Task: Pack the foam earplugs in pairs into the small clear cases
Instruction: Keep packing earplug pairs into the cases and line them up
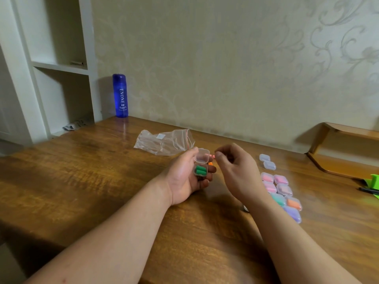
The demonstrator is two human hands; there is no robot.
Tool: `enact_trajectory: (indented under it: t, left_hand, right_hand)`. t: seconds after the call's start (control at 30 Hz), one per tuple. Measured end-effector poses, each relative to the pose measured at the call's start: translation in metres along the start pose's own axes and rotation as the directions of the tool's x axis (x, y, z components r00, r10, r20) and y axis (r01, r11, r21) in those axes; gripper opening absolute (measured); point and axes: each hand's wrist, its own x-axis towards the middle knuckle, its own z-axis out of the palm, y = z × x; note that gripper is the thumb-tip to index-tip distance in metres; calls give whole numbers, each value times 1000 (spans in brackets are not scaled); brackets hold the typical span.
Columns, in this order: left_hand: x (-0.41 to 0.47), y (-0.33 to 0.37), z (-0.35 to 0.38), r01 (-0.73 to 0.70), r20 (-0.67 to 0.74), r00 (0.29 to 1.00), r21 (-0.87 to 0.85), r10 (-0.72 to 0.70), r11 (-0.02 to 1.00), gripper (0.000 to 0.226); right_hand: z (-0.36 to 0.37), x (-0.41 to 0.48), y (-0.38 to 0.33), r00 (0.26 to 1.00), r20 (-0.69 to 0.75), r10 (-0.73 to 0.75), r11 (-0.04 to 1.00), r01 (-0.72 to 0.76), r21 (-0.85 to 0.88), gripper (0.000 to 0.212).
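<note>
My left hand [185, 177] holds a small clear case [201, 165] above the table, its lid tipped up and open. Two green earplugs [200, 170] lie side by side in the case. My right hand [235, 171] hovers just right of the lid, thumb and fingers curled near a small pink bit [213, 156]; whether it is pinched is unclear. An orange earplug [210, 163] shows on the table behind the case. Several closed cases [282, 191] with pink, green, orange and purple plugs lie in rows at the right. Two empty closed cases [267, 161] sit behind them.
A crumpled clear zip bag [164, 141] lies on the wooden table [102, 181] behind my hands. A blue bottle [120, 95] stands at the back left by white shelves [59, 66]. A green object [374, 180] and a black pen [368, 190] sit at the right edge.
</note>
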Motion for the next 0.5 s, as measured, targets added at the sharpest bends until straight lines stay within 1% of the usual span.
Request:
enact_trajectory:
  t: [0.13, 0.2, 0.3, 0.4, 0.5]
  left_hand:
    - [1, 1, 0, 0, 25, 1000, 23, 0, 1000, 66]
    - [0, 1, 1, 3, 21, 1000, 28, -4, 1000, 67]
    - [-2, 1, 2, 7, 20, 1000, 20, -7, 1000, 67]
    - [0, 1, -2, 19, 6, 1000, -31, -18, 999, 71]
    - [-1, 2, -3, 28, 1, 1000, -104, -28, 994, 72]
  right_hand:
    - [1, 0, 2, 998, 47, 35, 999, -36, 9, 15]
    - [1, -2, -1, 996, 90, 17, 999, -20, 32, 18]
    - [2, -3, -6, 994, 102, -35, 999, 32, 29, 22]
    - [0, -5, -10, 992, 115, -61, 998, 59, 15, 22]
    - [-1, -10, -11, 978, 180, -103, 992, 113, -48, 16]
